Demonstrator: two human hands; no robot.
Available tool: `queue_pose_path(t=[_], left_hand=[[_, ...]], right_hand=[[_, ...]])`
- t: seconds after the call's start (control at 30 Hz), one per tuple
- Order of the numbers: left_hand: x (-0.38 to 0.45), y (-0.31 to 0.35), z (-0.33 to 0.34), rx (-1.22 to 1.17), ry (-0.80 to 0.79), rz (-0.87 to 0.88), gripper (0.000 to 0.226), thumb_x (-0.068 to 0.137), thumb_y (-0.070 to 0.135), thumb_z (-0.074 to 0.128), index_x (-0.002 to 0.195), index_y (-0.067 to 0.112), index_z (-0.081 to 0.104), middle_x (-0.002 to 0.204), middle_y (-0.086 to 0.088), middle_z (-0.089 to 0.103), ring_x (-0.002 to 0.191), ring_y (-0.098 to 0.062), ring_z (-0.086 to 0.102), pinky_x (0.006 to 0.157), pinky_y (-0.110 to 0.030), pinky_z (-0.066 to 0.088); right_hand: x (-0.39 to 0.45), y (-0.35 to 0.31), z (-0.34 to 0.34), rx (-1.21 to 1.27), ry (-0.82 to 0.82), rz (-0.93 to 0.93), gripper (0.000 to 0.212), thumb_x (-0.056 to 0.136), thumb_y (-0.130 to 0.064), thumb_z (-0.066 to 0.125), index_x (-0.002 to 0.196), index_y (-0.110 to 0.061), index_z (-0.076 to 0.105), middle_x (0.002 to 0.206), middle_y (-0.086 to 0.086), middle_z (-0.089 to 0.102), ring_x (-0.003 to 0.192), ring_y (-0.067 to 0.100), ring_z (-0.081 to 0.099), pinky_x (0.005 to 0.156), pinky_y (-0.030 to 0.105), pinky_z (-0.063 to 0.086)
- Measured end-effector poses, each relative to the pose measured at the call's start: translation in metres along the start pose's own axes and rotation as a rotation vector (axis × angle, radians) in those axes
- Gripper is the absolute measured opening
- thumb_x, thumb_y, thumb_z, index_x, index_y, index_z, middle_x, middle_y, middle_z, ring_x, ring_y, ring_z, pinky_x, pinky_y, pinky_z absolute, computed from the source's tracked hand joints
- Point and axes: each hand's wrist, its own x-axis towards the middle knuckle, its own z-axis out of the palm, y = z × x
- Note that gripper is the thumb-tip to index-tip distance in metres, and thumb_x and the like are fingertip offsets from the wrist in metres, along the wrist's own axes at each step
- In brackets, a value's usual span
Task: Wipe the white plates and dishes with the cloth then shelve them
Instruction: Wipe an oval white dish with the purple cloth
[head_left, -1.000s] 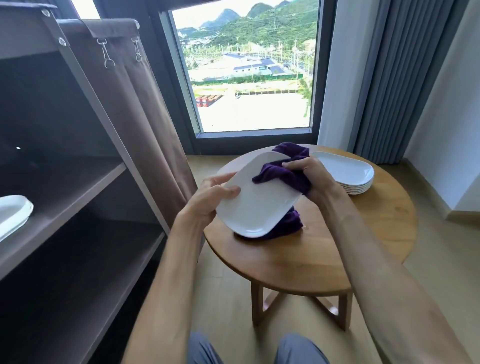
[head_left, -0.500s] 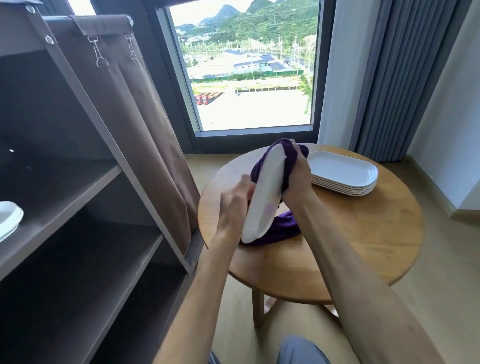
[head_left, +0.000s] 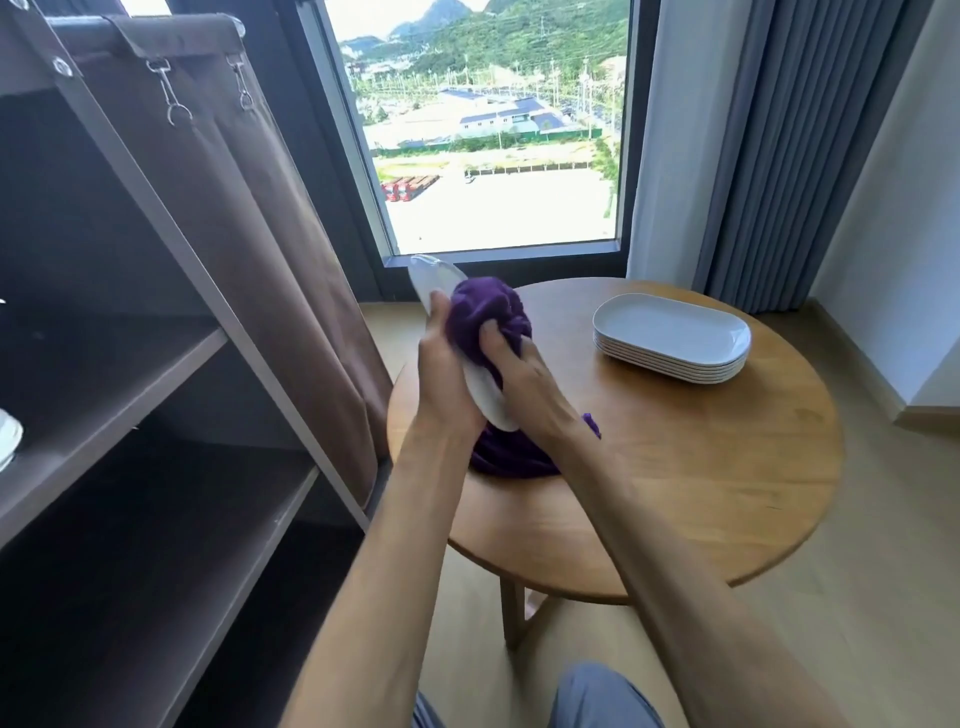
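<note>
A white oval plate stands on edge above the round wooden table, seen almost edge-on. My left hand grips it from the left side. My right hand holds a bunched purple cloth against the plate's right face; the cloth's tail hangs down onto the table. A stack of several white oval plates sits on the far right of the table. Another white dish shows at the left edge on a shelf.
A brown open shelf unit with a fabric cover pulled aside stands to the left. A window and grey curtains are behind the table. My knees are at the bottom.
The plate has turned from face-up to standing on edge and shifted left. My right hand with the cloth has moved onto its other face.
</note>
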Motion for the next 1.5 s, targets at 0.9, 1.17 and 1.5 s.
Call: queue_pose_path(t=[0.9, 1.17, 1.5], left_hand=[[0.010, -0.008, -0.030, 0.693, 0.388, 0.249, 0.064, 0.102, 0.028, 0.060, 0.160, 0.019, 0.033, 0.142, -0.003, 0.056, 0.128, -0.026, 0.058, 0.099, -0.038, 0.055], [0.011, -0.006, -0.020, 0.093, 0.013, -0.141, 0.081, 0.084, 0.087, 0.042, 0.087, 0.010, 0.067, 0.085, -0.013, 0.067, 0.079, -0.023, 0.071, 0.075, -0.037, 0.062], [0.010, -0.008, -0.023, -0.071, -0.010, -0.068, 0.049, 0.070, 0.058, 0.079, 0.096, 0.016, 0.079, 0.097, -0.008, 0.076, 0.089, -0.024, 0.076, 0.079, -0.040, 0.061]], right_hand=[[-0.001, 0.031, -0.043, 0.523, 0.262, 0.151, 0.023, 0.087, 0.005, 0.064, 0.106, -0.005, 0.071, 0.097, 0.016, 0.072, 0.089, 0.028, 0.069, 0.080, 0.037, 0.059], [-0.012, 0.014, -0.012, 0.216, -0.140, 0.130, 0.028, 0.094, -0.043, 0.057, 0.074, -0.025, 0.063, 0.072, -0.002, 0.062, 0.071, 0.010, 0.058, 0.071, 0.023, 0.048], [-0.002, -0.012, -0.005, -0.425, -0.155, 0.028, 0.021, 0.108, -0.015, 0.040, 0.117, -0.015, 0.059, 0.092, 0.010, 0.011, 0.088, 0.003, 0.065, 0.068, 0.010, 0.036]])
